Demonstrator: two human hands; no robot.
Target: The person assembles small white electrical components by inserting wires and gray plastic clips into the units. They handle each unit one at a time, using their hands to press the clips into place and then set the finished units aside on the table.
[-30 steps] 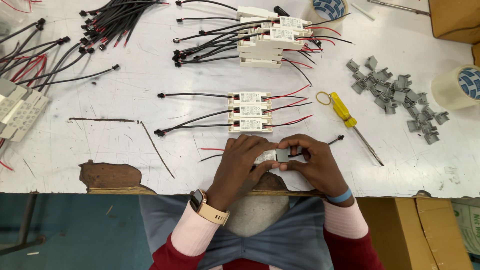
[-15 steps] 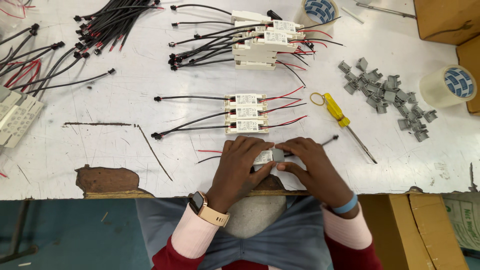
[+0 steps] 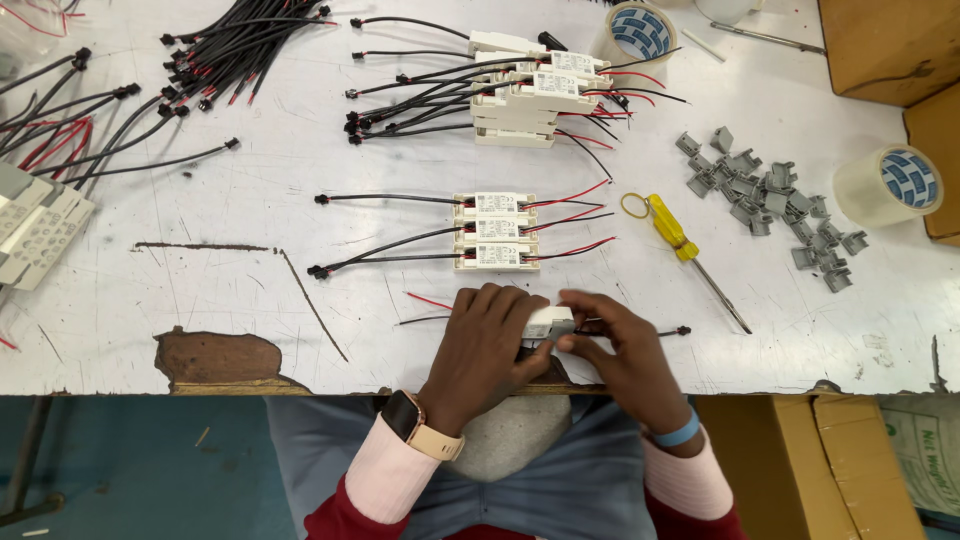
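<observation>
My left hand (image 3: 485, 345) and my right hand (image 3: 620, 350) meet at the near edge of the white table (image 3: 250, 290), both gripping one small white box module (image 3: 548, 322) with red and black wires trailing out of it. A black lead with a plug end (image 3: 682, 330) runs out to the right. Just beyond my hands lie three finished white modules (image 3: 497, 231) side by side, black leads to the left, red and black wires to the right.
A stack of more modules (image 3: 525, 95) sits farther back, and a bundle of black cables (image 3: 235, 45) at back left. A yellow-handled screwdriver (image 3: 675, 232), several grey plastic clips (image 3: 775, 205), two tape rolls (image 3: 890, 185) and cardboard boxes (image 3: 880, 45) lie right. White parts (image 3: 35, 225) sit left.
My hands stay on the same module at the table edge, shifting their fingers slightly. The view has drifted a little, nothing else on the table moved.
</observation>
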